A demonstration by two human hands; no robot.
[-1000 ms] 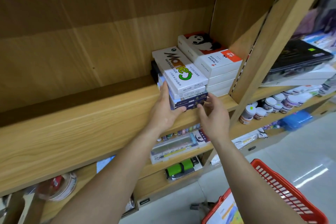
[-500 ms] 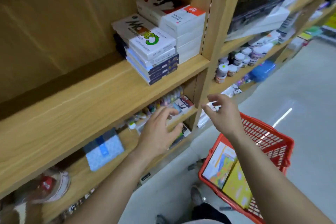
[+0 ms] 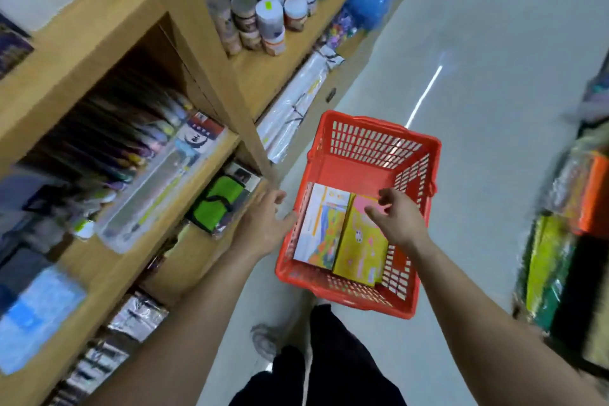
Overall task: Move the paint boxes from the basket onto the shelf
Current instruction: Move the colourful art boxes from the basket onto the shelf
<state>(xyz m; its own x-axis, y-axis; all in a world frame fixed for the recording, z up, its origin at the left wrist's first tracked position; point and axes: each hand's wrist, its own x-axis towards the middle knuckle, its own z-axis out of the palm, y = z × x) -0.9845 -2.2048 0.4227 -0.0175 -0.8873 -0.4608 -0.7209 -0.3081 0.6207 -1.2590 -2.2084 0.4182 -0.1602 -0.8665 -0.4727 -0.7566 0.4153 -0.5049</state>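
Boxes first: two paint boxes lie flat, side by side and touching, at the near end of the red basket (image 3: 362,171), which sits low by the person's feet. The right grip (image 3: 398,221) hovers directly over the yellow-and-pink box (image 3: 359,250), fingers spread and loosely bent with nothing between them. I cannot tell whether the fingertips touch the lid. The left grip (image 3: 263,224) hangs just outside the basket's wall, fingers relaxed and apart, also empty. The white-and-orange box (image 3: 324,227) sits just to its right, across the mesh.

These look like stiff printed cartons: flat, square-edged and probably light enough for one hand each. The faces look smooth, so a palm pressed on top would likely slide. Edges are the better bet. The long sides are crowded, box against box and box against wall, so there is little room for a thumb there. The far short ends, beyond the right grip's fingertips, face open basket floor. I'd tip a box up from that end, then clamp it across its width. Keep them level too, as the contents may shift. The wooden shelf (image 3: 82,43) waits up and to the left of the left grip.
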